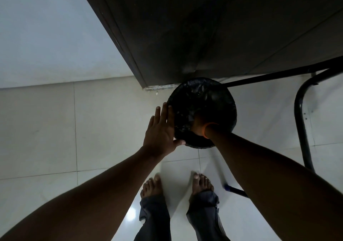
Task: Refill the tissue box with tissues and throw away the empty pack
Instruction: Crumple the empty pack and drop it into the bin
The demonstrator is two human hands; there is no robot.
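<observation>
A round bin [213, 90] lined with a black plastic bag stands on the tiled floor against a dark cabinet. My left hand [160, 129] lies flat against the bin's left rim, fingers spread, thumb on the near edge. My right hand [199, 124] reaches down inside the bin, an orange band on its wrist. Darkness in the bin hides its fingers, and I cannot tell whether anything is in them. Neither the tissue box nor the tissue pack is in view.
A dark wooden cabinet [213, 27] rises behind the bin. A black metal frame [301, 114] stands at the right. My bare feet [178, 185] are on glossy white tiles just in front of the bin. A blue-tipped object [229, 187] lies by my right foot.
</observation>
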